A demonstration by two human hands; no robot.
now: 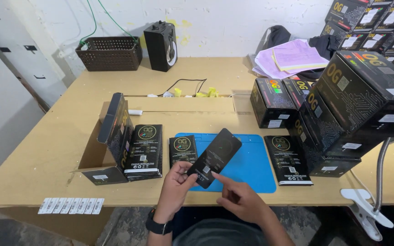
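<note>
Two hands engaged: left hand [175, 182] pinches black flat packet [215, 157]; right hand [235, 197], forefinger extended, touches its lower edge over blue mat [251, 168].

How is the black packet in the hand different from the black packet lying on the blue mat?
The held packet is lifted and tilted in the left hand; the mat packet lies flat on the blue mat. The held packet looks plain and dark with a small white label; the mat packet shows a round gold emblem. Both are flat and black.
</note>
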